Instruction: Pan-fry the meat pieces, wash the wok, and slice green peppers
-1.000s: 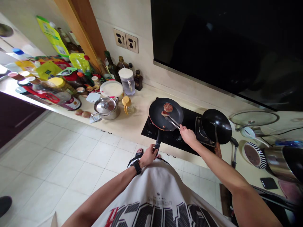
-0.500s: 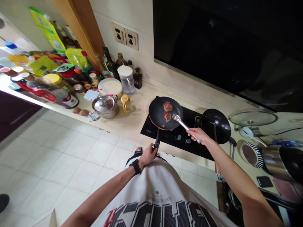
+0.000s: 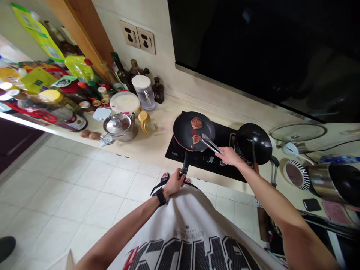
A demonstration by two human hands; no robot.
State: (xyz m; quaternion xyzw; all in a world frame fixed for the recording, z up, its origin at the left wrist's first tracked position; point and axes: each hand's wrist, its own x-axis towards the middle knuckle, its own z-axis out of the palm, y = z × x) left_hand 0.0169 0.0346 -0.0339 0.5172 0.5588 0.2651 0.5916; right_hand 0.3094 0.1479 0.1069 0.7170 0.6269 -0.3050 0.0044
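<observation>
A black frying pan [image 3: 184, 131] sits on the black cooktop [image 3: 209, 157] with two browned pieces of meat in it, one at the back [image 3: 196, 123] and a smaller one [image 3: 196, 138] nearer me. My left hand [image 3: 174, 181] is wrapped round the pan's handle. My right hand [image 3: 229, 156] grips metal tongs [image 3: 209, 143], whose tips rest at the smaller piece of meat.
A black wok [image 3: 252, 142] stands right of the pan. On the counter to the left are a lidded steel pot [image 3: 118, 126], a yellow-capped jar [image 3: 145, 122], a clear jug [image 3: 143, 91], bottles and packets. A glass lid [image 3: 298, 132] and a striped bowl [image 3: 296, 175] lie right.
The tongs let go of the smaller piece, which now lies in the pan nearer me. My right hand drew back, then brought the tong tips to that piece again.
</observation>
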